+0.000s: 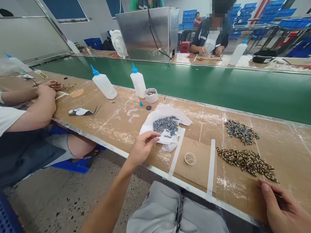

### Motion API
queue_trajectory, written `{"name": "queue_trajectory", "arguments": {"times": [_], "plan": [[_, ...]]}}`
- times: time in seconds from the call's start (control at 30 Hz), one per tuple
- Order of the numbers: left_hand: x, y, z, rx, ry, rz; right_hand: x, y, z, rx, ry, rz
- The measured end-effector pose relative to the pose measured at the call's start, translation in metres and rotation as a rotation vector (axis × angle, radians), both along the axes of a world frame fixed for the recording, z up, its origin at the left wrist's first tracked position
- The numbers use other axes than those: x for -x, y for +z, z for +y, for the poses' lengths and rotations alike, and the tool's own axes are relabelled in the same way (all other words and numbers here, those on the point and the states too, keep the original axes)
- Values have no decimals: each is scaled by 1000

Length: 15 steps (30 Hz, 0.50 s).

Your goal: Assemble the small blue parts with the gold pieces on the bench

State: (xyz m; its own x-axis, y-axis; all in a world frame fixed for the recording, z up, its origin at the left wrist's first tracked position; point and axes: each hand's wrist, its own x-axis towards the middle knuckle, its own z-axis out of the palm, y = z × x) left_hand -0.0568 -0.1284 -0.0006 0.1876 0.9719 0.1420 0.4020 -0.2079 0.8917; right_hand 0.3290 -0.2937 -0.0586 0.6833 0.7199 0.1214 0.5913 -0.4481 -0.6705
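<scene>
- My left hand (143, 147) rests on the bench (116, 124), fingers loosely curled, fingertips touching the edge of the white paper (157, 113).
- I cannot tell if it pinches anything.
- A pile of blue pieces (166, 124) lies on that paper, just beyond my fingers.
- My right hand (283, 208) sits at the bench's near edge, fingers closed around a thin dark tool (278, 195).
- The gold-coloured pieces (246, 160) lie near it, with a second blue heap (241, 131) behind them.
- A small round cup (190, 158) stands between two white strips.
</scene>
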Motion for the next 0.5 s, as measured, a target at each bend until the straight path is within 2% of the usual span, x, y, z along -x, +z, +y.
{"name": "queue_trajectory", "arguments": {"times": [0.07,0.13,0.4,0.5], "plan": [[-1,-2,-10,172,-10,-188,3,7,1,9,6,-23],[-2,-4,-17,278,-27,-328,3,9,0,12,16,-49],[-10,-14,-25,471,-96,-716,-5,-3,-5,13,5,-93],[-14,-12,-26,583,-107,-788,-3,-4,-4,-16,5,-98]]}}
